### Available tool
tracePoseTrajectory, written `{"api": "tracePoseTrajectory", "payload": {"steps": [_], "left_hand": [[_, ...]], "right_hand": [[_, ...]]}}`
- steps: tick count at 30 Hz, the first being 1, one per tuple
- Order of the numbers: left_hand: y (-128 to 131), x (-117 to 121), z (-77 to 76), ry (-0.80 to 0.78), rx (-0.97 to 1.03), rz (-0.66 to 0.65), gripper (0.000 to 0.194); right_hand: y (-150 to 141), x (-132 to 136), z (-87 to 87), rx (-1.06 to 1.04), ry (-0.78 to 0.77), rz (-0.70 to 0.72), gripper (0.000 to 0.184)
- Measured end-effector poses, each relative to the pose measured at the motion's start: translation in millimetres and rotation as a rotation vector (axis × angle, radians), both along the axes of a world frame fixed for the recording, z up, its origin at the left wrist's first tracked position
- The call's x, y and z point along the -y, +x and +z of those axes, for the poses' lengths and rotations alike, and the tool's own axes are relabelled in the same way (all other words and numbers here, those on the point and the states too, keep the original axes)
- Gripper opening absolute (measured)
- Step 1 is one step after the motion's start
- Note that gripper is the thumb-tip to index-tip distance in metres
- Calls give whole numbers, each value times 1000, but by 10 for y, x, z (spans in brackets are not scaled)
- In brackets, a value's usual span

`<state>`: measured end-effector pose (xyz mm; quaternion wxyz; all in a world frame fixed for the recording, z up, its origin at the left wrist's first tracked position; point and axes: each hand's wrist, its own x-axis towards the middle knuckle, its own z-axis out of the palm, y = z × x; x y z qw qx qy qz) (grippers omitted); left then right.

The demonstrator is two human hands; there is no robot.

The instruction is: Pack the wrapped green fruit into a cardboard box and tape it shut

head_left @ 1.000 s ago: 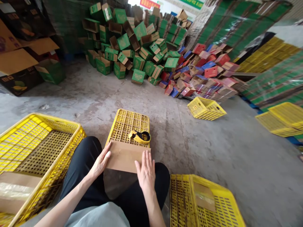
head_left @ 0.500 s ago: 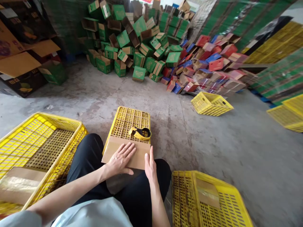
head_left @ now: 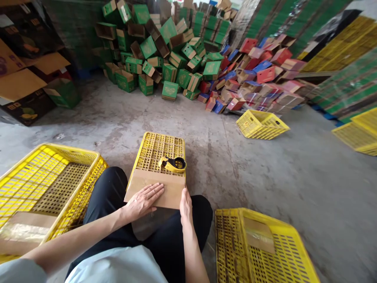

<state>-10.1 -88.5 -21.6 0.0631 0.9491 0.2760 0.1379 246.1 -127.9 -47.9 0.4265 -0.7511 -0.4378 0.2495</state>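
A flat brown cardboard piece (head_left: 169, 192) lies across the near end of an upturned yellow plastic crate (head_left: 150, 151). My left hand (head_left: 144, 201) rests on its top face with the fingers stretched out. At the right edge of the cardboard, my right hand (head_left: 185, 204) grips the side, its fingers partly hidden. Just beyond the cardboard a yellow and black tape dispenser (head_left: 173, 164) sits on the crate.
To the left stands a yellow crate (head_left: 98, 157) holding taped cardboard (head_left: 26, 232). Another yellow crate (head_left: 282, 220) at lower right also contains taped cardboard (head_left: 259, 234). Farther off are piles of green boxes (head_left: 169, 89) and red and blue boxes (head_left: 265, 74), with a small yellow crate (head_left: 256, 125).
My left hand has moved from the cardboard's left edge onto its top. The right hand has gone from lying on top to the right edge. The cardboard has shifted slightly left.
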Motion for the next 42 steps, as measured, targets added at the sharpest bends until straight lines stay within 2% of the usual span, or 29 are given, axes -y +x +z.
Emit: {"api": "tracePoseTrajectory", "payload": {"steps": [2, 5, 7, 10, 14, 19, 25, 29, 33, 37, 42], "left_hand": [[-170, 12, 16, 22, -11, 52, 82], [-355, 18, 23, 60, -14, 171, 93], [-399, 29, 12, 92, -15, 230, 100], [-375, 59, -9, 122, -28, 267, 99], [-327, 83, -1, 128, -48, 284, 97], [-334, 65, 7, 136, -18, 272, 99], [-343, 63, -5, 141, -1, 263, 99], [-337, 60, 3, 120, 12, 262, 98], [-343, 39, 7, 95, 34, 258, 101], [-369, 8, 2, 63, 57, 235, 104], [-371, -4, -10, 38, 52, 229, 104]], "right_hand": [[-2, 13, 10, -49, -59, -18, 79], [-15, 30, 39, -119, -103, -20, 78], [-18, 50, 65, -150, -98, -9, 75], [-3, 127, 104, -159, -72, 33, 74], [20, 350, 166, -39, -69, 94, 75], [-12, 662, 314, 142, -91, 136, 63], [11, 810, 488, 312, -23, 236, 57], [53, 820, 489, 373, -35, 250, 56], [25, 771, 391, 481, 14, 256, 59], [11, 575, 339, 564, 13, 254, 61], [-19, 267, 421, 705, -56, 255, 69]]}}
